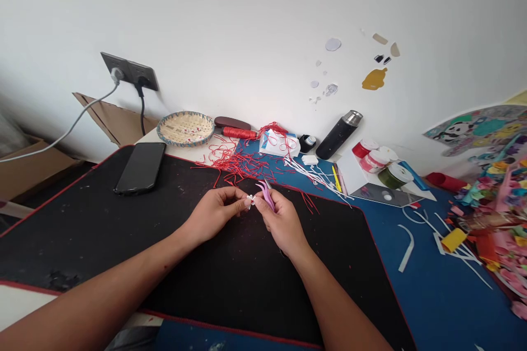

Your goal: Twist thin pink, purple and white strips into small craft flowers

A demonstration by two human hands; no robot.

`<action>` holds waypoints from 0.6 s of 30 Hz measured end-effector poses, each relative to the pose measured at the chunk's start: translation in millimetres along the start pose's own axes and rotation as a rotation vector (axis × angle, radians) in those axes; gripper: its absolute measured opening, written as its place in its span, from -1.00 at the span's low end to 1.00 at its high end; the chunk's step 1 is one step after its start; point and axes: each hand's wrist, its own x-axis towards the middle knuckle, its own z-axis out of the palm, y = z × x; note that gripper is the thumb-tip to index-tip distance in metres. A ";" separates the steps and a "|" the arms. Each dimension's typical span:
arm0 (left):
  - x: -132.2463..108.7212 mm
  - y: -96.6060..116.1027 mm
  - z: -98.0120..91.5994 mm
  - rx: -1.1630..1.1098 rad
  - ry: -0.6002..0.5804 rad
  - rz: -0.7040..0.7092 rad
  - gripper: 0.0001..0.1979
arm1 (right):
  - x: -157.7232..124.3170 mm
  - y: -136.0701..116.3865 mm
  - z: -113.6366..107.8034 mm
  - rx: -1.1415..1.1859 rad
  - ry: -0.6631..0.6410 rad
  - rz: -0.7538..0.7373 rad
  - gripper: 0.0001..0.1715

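Observation:
Above the black desk mat (247, 274), my left hand (214, 214) pinches a tiny white paper flower (250, 199) between its fingertips. My right hand (282, 225) grips a pair of pink tweezers (267, 196), whose tips reach towards the flower, almost touching it. Loose red paper strands (234, 165) lie in a tangle just beyond both hands. Thin white strips (313, 173) lie to the right of them. Fingers hide part of the tweezers.
A black smartphone (140, 168) lies on the mat at the left. Along the wall stand a woven tray (185, 128), a red thread spool (239, 133) and a black thermos (338, 135). Paint jars (373, 158) and a heap of colourful paper scraps (494, 225) sit on the blue mat at the right.

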 end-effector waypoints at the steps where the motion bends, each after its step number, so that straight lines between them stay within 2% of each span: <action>1: -0.1 -0.2 0.2 -0.002 -0.002 -0.003 -0.60 | -0.2 -0.2 -0.1 -0.009 -0.003 -0.008 -0.61; 5: 0.3 -1.6 0.9 -0.024 -0.018 -0.023 -0.61 | 0.2 0.0 -1.1 -0.044 -0.021 -0.033 -0.64; 11: 0.1 -2.2 0.5 -0.110 -0.052 -0.038 -0.59 | 1.2 0.1 -0.2 0.022 -0.010 -0.007 -0.61; 18: -0.9 0.8 0.8 -0.047 -0.009 -0.011 -0.58 | 1.3 3.3 1.4 0.044 -0.022 -0.008 -0.58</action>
